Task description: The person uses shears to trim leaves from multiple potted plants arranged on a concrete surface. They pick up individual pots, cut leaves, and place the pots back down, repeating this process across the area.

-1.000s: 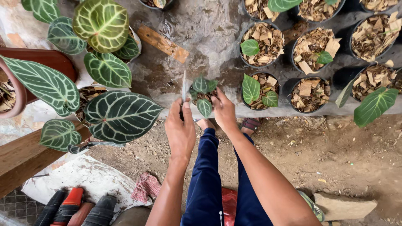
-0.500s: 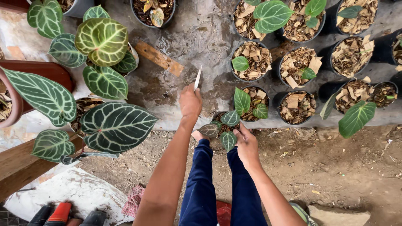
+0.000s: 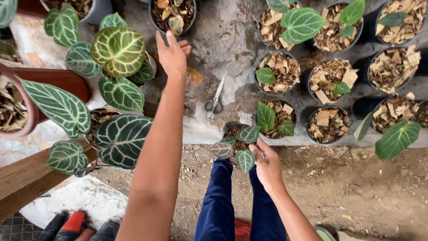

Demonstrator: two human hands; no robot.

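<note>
Seedling pot (image 3: 236,134) (small, dark) gripped by right hand (image 3: 267,163); left hand (image 3: 171,53) spread, empty, above scissors (image 3: 215,99).

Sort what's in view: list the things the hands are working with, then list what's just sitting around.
In hand:
- left hand, open, reaching toward the black pot of yellowed leaves
- right hand at the small black pot with dark veined leaves
- grey-handled scissors, lying on the concrete ledge between the hands

Lying about:
- black pots of brown wood chips
- large veined-leaf plant
- red-brown clay pot
</note>
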